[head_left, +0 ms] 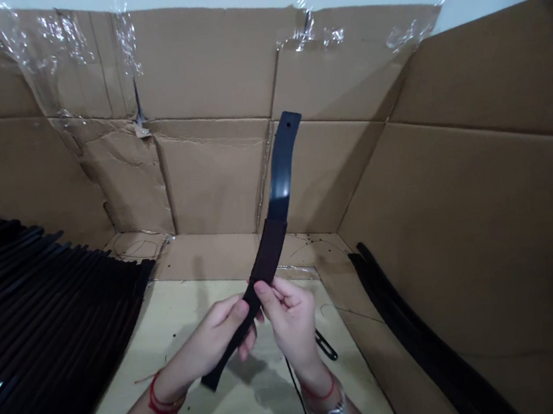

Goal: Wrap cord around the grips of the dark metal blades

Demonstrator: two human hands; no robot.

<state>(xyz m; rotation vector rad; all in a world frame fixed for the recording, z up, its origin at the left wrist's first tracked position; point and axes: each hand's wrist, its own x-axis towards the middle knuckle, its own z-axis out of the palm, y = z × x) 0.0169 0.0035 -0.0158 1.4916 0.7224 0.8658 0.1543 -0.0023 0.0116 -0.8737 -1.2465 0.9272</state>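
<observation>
Between my hands is a long, curved black strip, tilted with its far end up and to the right. That far end is glossy, flat and has a small hole; a dark fabric-like sleeve covers the middle. My left hand grips the lower part, thumb on top and fingers curled beneath. Just above it, my right hand pinches the strip at the lower edge of the sleeve. A small black slotted piece shows behind my right wrist; whether it is held cannot be seen.
A large pile of similar black strips lies at the left. More dark strips lean along the cardboard wall at the right. Taped cardboard stands behind the pale work surface. A thin black cord hangs near my right wrist.
</observation>
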